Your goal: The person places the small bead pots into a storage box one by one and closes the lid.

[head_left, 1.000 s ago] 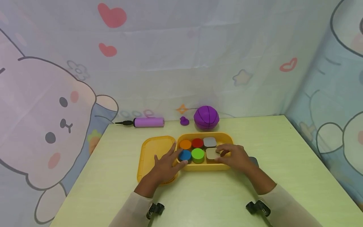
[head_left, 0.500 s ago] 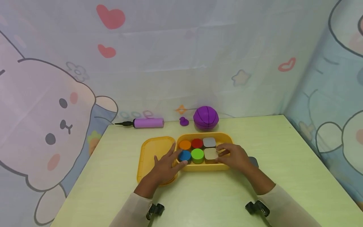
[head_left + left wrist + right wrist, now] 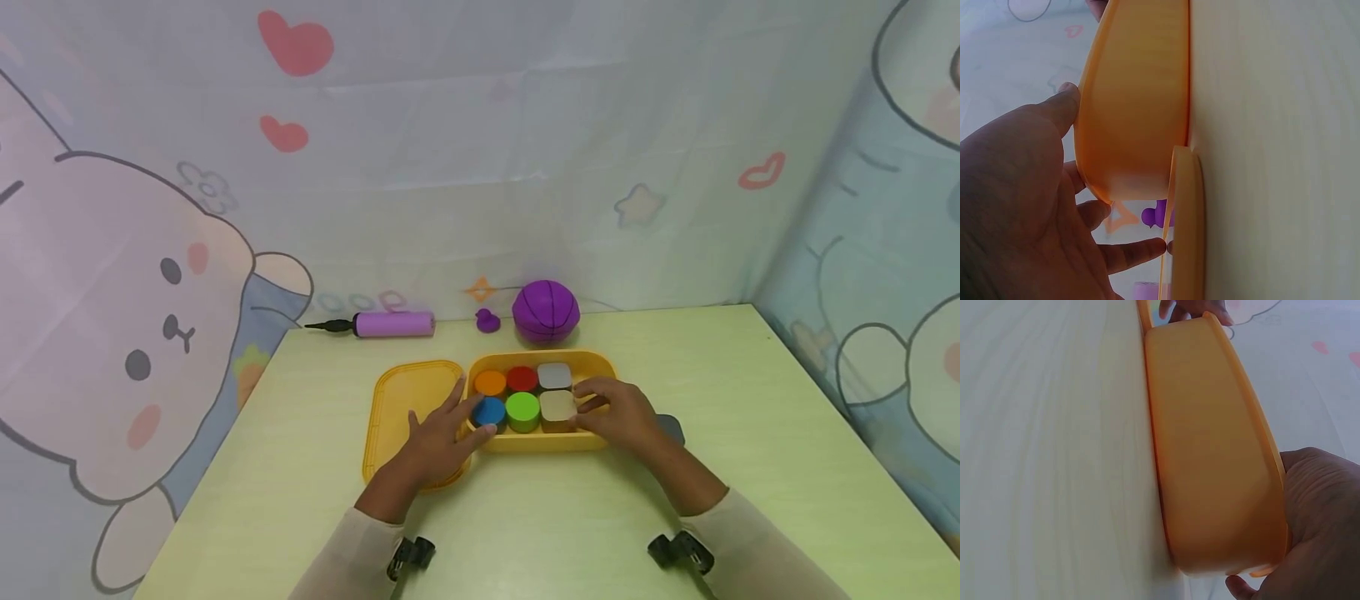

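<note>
A yellow open box (image 3: 536, 442) holds coloured pieces in two rows. Orange (image 3: 491, 383), red (image 3: 522, 379) and light grey (image 3: 555, 375) pieces form the far row. Blue (image 3: 489, 412), green (image 3: 522, 411) and beige (image 3: 557, 408) ones stand in front. My left hand (image 3: 438, 446) spreads over the box's left end, its thumb by the near rim in the left wrist view. Inside the right end, my right hand (image 3: 618, 412) has bent fingers apart, thumb and index tips right at the beige piece's right edge. The box wall hides the fingertips in the right wrist view.
A yellow lid (image 3: 408, 408) lies left of the box, partly under my left hand. Along the back stand a purple pump (image 3: 393, 324), a purple duck (image 3: 487, 321) and a purple ball (image 3: 546, 311). A dark grey object (image 3: 671, 427) shows behind my right wrist.
The beige piece has shifted slightly left against the green one, and my right fingers have come off its top to its right edge. My left hand has stayed in place.
</note>
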The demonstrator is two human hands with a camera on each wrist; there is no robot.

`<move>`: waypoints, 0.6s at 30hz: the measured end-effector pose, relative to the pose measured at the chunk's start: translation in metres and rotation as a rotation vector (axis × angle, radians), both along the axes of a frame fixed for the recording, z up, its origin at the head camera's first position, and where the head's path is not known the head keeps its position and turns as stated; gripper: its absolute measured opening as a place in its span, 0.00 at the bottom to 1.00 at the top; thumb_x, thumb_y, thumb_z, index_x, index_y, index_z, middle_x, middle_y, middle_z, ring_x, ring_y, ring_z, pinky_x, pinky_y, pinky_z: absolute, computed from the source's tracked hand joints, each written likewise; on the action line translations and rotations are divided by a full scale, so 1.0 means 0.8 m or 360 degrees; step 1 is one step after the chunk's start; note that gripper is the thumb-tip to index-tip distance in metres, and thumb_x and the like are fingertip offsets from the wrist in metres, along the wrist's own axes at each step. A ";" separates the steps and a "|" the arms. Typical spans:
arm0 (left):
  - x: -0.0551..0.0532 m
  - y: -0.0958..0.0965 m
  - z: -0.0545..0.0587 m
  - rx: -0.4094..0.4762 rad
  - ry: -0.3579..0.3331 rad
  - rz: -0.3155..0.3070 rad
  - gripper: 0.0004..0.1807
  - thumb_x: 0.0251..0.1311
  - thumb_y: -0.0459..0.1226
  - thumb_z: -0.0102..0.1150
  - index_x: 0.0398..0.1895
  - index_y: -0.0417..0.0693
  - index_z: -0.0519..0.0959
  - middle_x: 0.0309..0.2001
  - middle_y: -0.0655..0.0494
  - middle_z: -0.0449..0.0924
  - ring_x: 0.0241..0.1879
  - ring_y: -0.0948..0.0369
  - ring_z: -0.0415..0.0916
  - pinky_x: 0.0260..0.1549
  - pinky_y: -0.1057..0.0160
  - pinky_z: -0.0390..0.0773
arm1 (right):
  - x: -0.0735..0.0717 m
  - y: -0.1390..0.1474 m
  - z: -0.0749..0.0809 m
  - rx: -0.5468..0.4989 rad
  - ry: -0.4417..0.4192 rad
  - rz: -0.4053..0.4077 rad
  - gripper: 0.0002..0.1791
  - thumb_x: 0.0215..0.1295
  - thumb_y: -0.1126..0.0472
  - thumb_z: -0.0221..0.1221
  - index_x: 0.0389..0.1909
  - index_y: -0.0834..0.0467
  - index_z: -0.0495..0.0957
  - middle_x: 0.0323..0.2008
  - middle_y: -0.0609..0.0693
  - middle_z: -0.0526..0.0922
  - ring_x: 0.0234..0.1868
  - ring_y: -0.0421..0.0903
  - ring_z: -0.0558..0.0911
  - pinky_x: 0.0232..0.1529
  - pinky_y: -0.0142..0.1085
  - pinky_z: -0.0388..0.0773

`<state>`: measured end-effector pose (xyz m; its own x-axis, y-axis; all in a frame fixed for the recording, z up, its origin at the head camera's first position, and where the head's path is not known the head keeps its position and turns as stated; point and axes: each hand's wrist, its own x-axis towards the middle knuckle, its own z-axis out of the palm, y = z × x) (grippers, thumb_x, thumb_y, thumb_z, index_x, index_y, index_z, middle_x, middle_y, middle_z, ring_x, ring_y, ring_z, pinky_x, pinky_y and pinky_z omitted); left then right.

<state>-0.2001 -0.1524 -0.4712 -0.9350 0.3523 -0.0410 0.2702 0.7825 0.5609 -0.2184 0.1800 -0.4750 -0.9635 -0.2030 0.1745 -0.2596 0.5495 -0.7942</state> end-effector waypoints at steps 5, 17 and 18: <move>-0.002 -0.001 -0.002 -0.0010 -0.0005 -0.0002 0.41 0.79 0.68 0.48 0.88 0.67 0.60 0.92 0.61 0.37 0.85 0.37 0.59 0.75 0.14 0.27 | 0.001 0.000 0.004 0.0025 0.0049 0.0029 0.21 0.66 0.59 0.78 0.55 0.63 0.88 0.58 0.62 0.89 0.49 0.58 0.94 0.43 0.38 0.92; -0.003 -0.001 -0.002 0.0000 0.0008 -0.0013 0.42 0.78 0.69 0.48 0.88 0.66 0.61 0.92 0.60 0.38 0.85 0.37 0.58 0.74 0.13 0.27 | 0.004 0.030 0.004 -0.0103 0.0504 -0.0116 0.05 0.73 0.61 0.72 0.44 0.58 0.91 0.54 0.59 0.92 0.56 0.57 0.88 0.62 0.31 0.81; -0.003 -0.001 -0.002 -0.0007 0.0008 -0.0012 0.42 0.78 0.69 0.48 0.88 0.66 0.61 0.92 0.61 0.37 0.86 0.37 0.58 0.75 0.13 0.27 | 0.005 0.035 0.004 -0.0089 0.0492 -0.0118 0.06 0.74 0.60 0.71 0.45 0.57 0.91 0.55 0.58 0.91 0.57 0.57 0.88 0.62 0.30 0.80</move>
